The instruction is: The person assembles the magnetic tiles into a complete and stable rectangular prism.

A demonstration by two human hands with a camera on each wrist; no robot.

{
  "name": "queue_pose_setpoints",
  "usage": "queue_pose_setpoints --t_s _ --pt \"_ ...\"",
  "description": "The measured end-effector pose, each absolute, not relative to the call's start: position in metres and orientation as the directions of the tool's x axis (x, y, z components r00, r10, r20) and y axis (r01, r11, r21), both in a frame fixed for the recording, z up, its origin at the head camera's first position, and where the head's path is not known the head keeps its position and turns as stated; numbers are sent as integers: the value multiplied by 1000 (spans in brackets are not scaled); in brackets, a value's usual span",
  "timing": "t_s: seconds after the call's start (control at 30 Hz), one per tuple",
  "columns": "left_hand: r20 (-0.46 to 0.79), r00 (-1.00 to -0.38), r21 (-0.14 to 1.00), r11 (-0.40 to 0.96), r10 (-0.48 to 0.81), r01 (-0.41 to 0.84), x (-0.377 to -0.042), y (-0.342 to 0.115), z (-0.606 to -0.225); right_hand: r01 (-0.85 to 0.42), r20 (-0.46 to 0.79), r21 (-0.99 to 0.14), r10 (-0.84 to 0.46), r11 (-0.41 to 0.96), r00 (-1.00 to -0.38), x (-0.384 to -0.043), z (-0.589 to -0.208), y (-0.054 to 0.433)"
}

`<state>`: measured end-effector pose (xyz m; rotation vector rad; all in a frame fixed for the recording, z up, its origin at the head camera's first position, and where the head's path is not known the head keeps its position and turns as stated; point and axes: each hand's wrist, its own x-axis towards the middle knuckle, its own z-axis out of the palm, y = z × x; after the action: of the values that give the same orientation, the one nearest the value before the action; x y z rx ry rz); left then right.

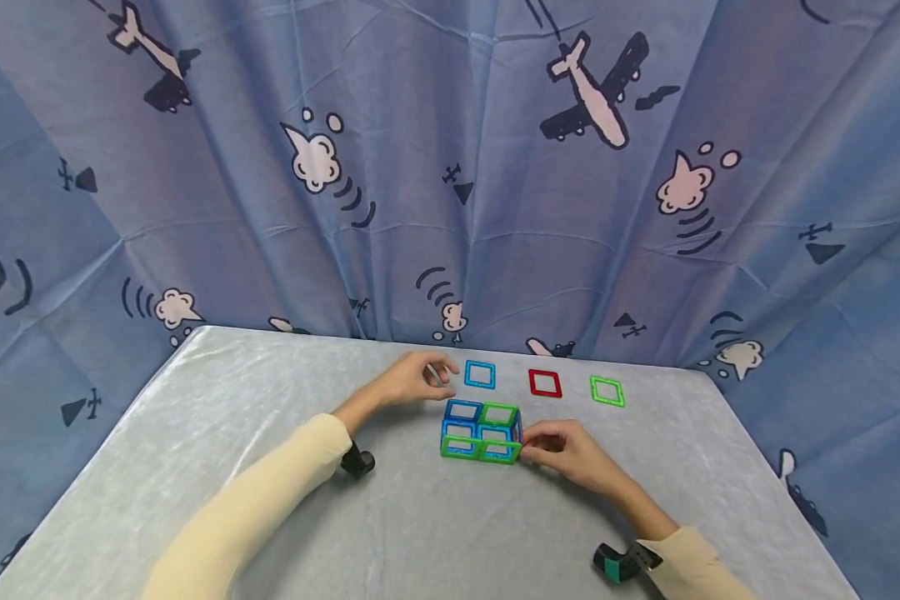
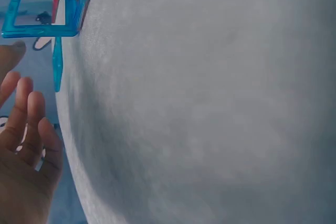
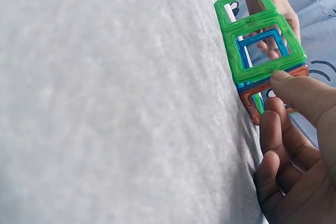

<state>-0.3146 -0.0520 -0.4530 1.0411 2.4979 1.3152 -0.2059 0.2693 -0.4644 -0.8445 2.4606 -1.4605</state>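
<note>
Assembly looks like the step in hand, as far as I can judge: a boxy tile build [image 1: 479,442] sits toward the back of the tabletop [image 1: 390,533], and the right hand [image 1: 573,454] has its right end pinched, thumb at the near corner, fingers curled in below. So that grip is closed down on the build. The left hand [image 1: 412,377] has nothing; its grip is loosely spread, fingers a bit bent, just beside the loose blue tile [image 1: 480,385]. A red tile [image 1: 547,395] and a green tile [image 1: 607,403] lie further right. IMO the next move calls for the right hand keeping that end steady while the left takes a spare without bumping anything.

Neat bit: the right wrist cam shows an orange-red tile [image 3: 249,107] at the pinched end, which the head view barely catches. The left wrist cam shows a small gap between thumb and build, plus a thin blue piece [image 2: 58,64] edge-on; probably the loose tile, can't say for sure.
</note>
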Motion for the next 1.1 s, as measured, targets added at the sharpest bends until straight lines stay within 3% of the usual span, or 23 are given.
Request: queue_pose_setpoints --t_s 0.57,1.1 --pt "93 -776 728 489 624 481 -349 -23 -465 -398 158 -846 -546 355 -823 -205 -465 270" --pt "78 -771 640 561 632 525 -351 -6 -467 -390 155 -855 -548 342 -822 -205 -466 271"
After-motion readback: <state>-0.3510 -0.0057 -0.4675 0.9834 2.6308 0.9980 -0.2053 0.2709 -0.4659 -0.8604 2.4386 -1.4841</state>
